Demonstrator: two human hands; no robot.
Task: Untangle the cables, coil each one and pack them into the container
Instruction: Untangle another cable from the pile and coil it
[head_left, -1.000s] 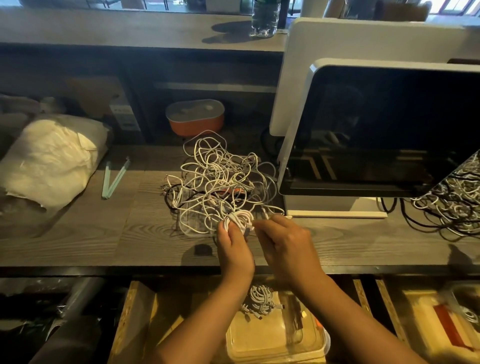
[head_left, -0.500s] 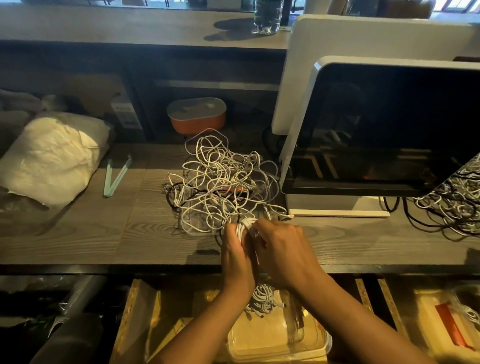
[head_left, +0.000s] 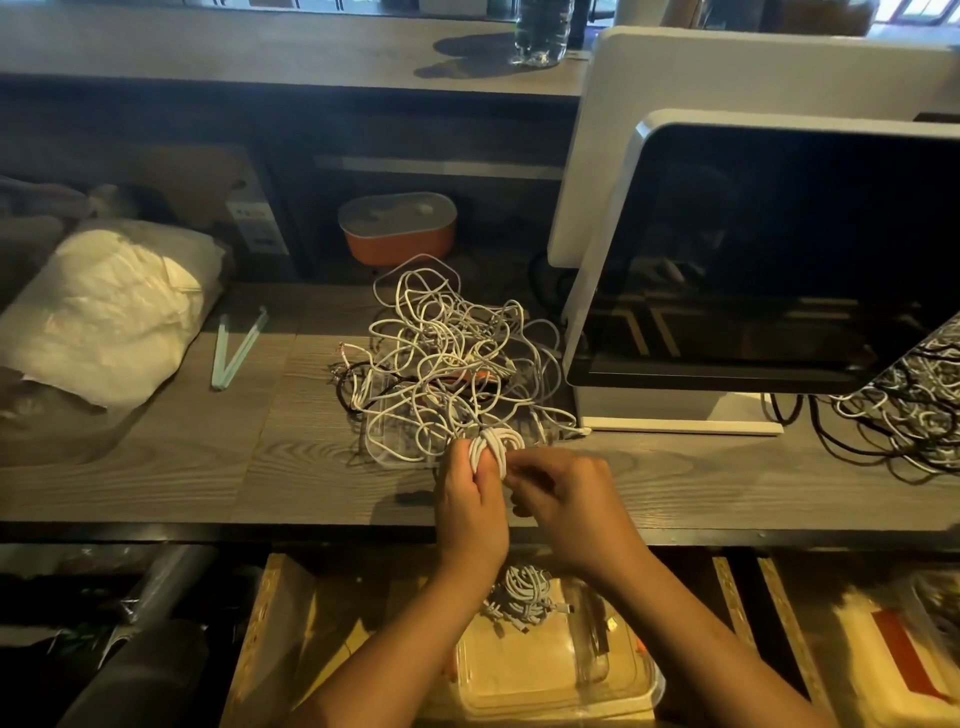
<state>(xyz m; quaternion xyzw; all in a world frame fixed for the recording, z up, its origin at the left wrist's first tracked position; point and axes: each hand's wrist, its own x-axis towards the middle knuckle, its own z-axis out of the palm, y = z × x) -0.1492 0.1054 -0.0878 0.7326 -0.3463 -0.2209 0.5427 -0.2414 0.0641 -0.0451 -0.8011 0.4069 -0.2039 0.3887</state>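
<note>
Left hand (head_left: 470, 501): grip clamped on white coil (head_left: 496, 446), over counter (head_left: 208, 467), touching tangled pile (head_left: 447, 353). Right hand (head_left: 571, 504) pinches the coil's wrap. Risk: wrap slips and the coil springs open, or a snagged strand drags the pile. Container (head_left: 561, 699) below.

A grey wood-grain desk (head_left: 182, 467) runs across the view. At 12 o'clock a higher shelf (head_left: 260, 47) of the same wood catches bright light, and a bottle (head_left: 540, 31) stands on it. A dark monitor (head_left: 779, 249) fills 2 o'clock. A white bag (head_left: 104, 312) lies at 9. An orange box (head_left: 397, 244) sits in the shadowed recess behind. Below the desk edge the light is warm yellow.
</note>
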